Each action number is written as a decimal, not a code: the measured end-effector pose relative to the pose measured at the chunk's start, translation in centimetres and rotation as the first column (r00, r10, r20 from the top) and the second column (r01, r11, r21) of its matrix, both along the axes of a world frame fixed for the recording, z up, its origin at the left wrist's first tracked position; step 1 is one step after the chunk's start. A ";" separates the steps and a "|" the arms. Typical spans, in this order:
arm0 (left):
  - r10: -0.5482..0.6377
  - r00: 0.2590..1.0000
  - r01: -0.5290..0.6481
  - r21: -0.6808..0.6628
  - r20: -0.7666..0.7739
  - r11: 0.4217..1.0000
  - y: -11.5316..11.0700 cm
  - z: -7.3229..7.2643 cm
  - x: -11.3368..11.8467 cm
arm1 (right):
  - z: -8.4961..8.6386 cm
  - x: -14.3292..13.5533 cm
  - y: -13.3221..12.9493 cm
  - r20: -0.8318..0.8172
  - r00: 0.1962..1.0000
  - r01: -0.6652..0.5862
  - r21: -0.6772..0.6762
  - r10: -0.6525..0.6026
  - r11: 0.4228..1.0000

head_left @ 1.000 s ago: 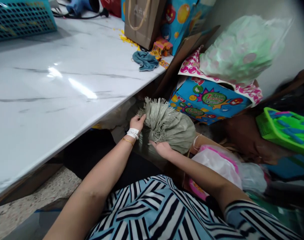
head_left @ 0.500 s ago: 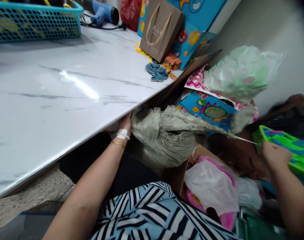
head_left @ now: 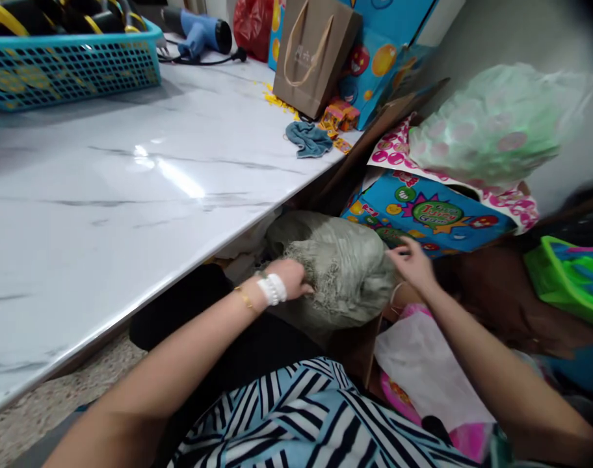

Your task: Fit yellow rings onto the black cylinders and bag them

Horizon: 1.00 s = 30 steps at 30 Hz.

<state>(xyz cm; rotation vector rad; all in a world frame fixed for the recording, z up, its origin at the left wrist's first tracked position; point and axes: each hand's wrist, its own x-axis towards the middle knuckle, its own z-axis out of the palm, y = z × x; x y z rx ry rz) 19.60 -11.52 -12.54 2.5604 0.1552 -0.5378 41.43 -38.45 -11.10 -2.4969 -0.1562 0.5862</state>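
A grey-green woven sack point(head_left: 357, 266) with a frayed, loose-threaded mouth bulges beside the table edge. My left hand point(head_left: 289, 278), with white bands at the wrist, is closed on the sack's frayed edge. At the sack's right side is my right hand point(head_left: 413, 263), its fingers apart and their tips close to the cloth; whether they touch it I cannot tell. Just behind stands a blue printed box point(head_left: 428, 211) with a pink-dotted flap.
The white marbled table point(head_left: 106, 240) fills the left, with a turquoise basket point(head_left: 77, 71), blue hair dryer point(head_left: 199, 32), brown paper bag point(head_left: 311, 58) and blue cloth point(head_left: 309, 140). On the right are a bulging pale-green plastic bag point(head_left: 491, 130), a green bin point(head_left: 564, 286) and a white plastic bag point(head_left: 430, 364).
My right hand has come back leftward from the far right, letting go of the string it was pulling. My left hand has moved onto the sack's frayed mouth, which has dropped inward.
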 end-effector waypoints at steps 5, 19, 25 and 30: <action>0.016 0.996 -0.013 0.031 -0.091 0.999 -3.6 -4.6 5.7 | -7.1 -6.3 6.6 0.003 0.885 -0.456 -0.198 0.466 0.868; 0.007 0.953 -0.050 0.134 0.302 0.990 -1.1 -7.9 5.6 | -3.3 7.1 10.5 -0.248 0.813 -0.582 -0.317 0.526 0.749; 0.003 0.951 -0.049 0.141 0.309 0.989 -1.9 -9.5 6.3 | -4.6 5.3 12.9 -0.313 0.760 -0.647 -0.284 0.569 0.708; -0.012 0.960 -0.041 0.182 0.279 0.982 -1.2 -10.0 6.2 | -7.7 1.8 14.2 -0.341 0.791 -0.606 -0.320 0.508 0.728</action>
